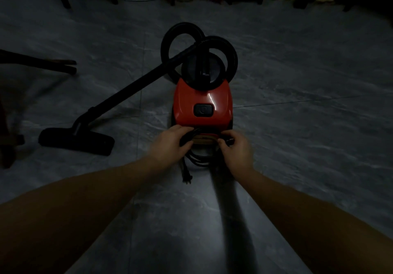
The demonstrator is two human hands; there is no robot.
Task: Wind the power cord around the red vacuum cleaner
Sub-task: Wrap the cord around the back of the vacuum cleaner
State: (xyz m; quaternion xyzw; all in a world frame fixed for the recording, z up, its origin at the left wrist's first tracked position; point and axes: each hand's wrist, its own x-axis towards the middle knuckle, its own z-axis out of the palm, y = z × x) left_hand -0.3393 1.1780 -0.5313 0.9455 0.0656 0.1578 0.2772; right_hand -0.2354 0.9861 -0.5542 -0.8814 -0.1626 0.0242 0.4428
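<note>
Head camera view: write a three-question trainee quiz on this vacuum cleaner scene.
1. True or false: neither the left hand nor the right hand holds the plug.
2. On which side of the red vacuum cleaner does the brush head lie? A) the person's left B) the person's right C) on top of it
3. Fill in: both hands grip the black ____ at the cleaner's near end.
Key: 1 true; 2 A; 3 power cord.

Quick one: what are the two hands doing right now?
Left hand: grips the power cord behind the red vacuum cleaner.
Right hand: pinches the same cord.
</note>
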